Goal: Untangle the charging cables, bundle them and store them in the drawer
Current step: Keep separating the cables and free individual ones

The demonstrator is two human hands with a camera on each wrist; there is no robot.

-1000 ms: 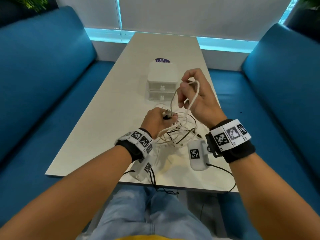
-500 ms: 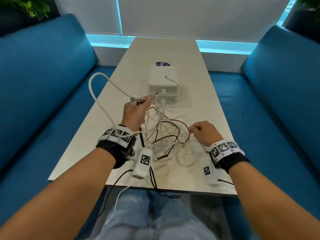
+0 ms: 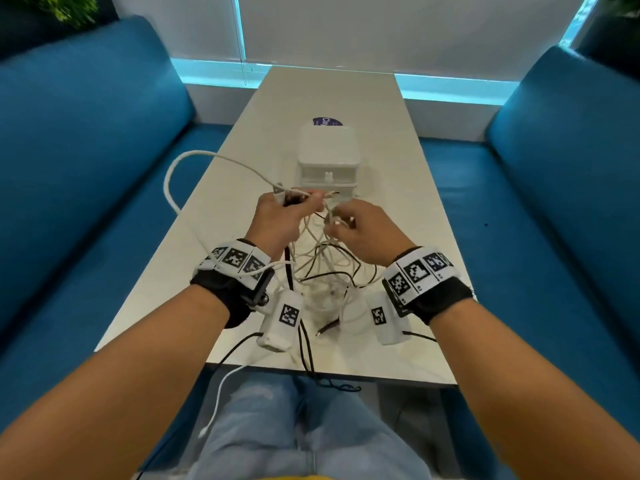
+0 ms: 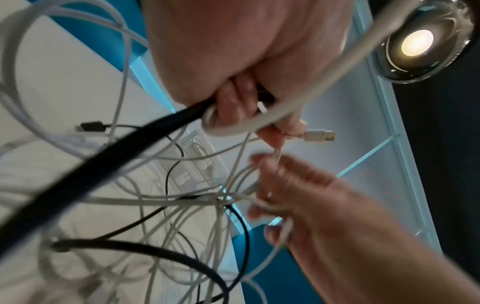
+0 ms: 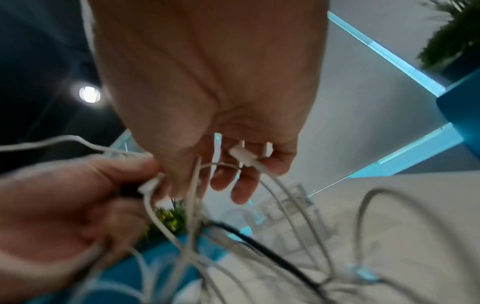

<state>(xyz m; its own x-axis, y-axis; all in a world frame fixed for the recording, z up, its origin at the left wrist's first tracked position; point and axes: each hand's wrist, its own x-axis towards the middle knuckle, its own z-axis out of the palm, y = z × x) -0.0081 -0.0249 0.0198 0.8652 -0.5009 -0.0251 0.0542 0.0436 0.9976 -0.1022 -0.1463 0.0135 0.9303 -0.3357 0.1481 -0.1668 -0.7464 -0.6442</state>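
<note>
White and black cables (image 3: 322, 268) form one tangle, lifted partly off the table (image 3: 221, 216) and trailing onto it between the two wrists. Left hand (image 3: 277, 220) grips several strands in a closed fist; a thick white cable (image 3: 173, 178) loops out from it to the left, over the table edge, and a white plug (image 4: 318, 134) juts from its fingers (image 4: 231, 102). Right hand (image 3: 363, 230) pinches thin white strands with curled fingers (image 5: 241, 185); a white connector (image 5: 241, 157) lies across them. The hands are held close together, just in front of the drawer unit (image 3: 327, 157), a small white box with two stacked drawers, both closed. Behind the unit a round purple sticker (image 3: 327, 121) lies on the table; its white lettering begins "Cla", the rest being hidden by the unit. Both wrists carry bands with black-and-white square markers (image 3: 239, 259) and white camera modules (image 3: 282, 320). One white cable end (image 3: 214, 407) hangs over the near table edge above blue jeans (image 3: 294, 427). Blue sofas (image 3: 86, 161) flank the table. Wrist views are blurred, so individual strands cannot be traced.
</note>
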